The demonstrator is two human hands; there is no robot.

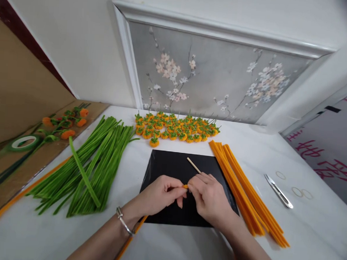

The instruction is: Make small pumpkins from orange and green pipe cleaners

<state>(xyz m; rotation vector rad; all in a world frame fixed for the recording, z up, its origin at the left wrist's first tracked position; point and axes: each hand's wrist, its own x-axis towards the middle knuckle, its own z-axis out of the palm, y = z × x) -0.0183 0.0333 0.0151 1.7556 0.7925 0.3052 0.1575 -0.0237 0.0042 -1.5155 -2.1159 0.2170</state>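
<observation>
Above a black mat [165, 165], my left hand [168, 192] pinches an orange pipe cleaner [185, 186] between thumb and forefinger. The rest of this strand [128, 243] trails down under my left forearm. My right hand [206, 194] meets the left from the other side, its fingertips closed on the same piece. A thin wooden stick [193, 165] sticks out past the right knuckles toward the upper left; its lower end is hidden by the hand. Just behind the mat stands a small orange bundle with a green top [154, 141].
Green pipe cleaners [97, 168] lie left of the mat, orange ones [246, 189] right. Rows of orange-and-green pieces [176, 128] stand by the wall. Farther right are metal snips [278, 191] and rubber bands [297, 191]. Green tape [24, 142] and orange flowers [67, 134] sit at far left.
</observation>
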